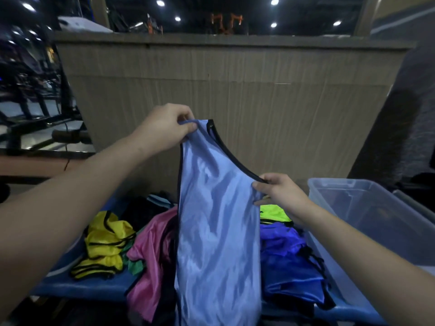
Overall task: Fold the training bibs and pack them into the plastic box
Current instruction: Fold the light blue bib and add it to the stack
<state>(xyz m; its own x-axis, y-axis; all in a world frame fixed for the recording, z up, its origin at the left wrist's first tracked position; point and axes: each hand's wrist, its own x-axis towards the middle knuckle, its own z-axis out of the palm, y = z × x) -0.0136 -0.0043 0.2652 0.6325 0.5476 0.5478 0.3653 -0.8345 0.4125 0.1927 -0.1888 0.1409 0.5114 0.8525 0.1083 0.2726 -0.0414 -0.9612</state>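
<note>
Yellow mesh bibs with black trim (103,245) heaped far left on blue padded surface (89,284), crumpled pink bib (150,260) next to them. Left hand (164,124) raised, fingers (188,125) curled, pinching shoulder strap of shiny light-blue bib with black trim (216,231). Bib hangs upright mid-frame over the pile. Right hand (280,192) lower, fingers pinching the black neckline edge. Dark-blue bibs (289,262) and neon-green bib (273,212) behind. Clear plastic box (367,212) far right. No legible writing.

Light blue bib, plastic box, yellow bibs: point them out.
light blue bib (216,231), head view, middle of the hanging front panel.
plastic box (353,194), head view, clear wall near its far corner.
yellow bibs (106,243), head view, middle of the bundle.
</note>
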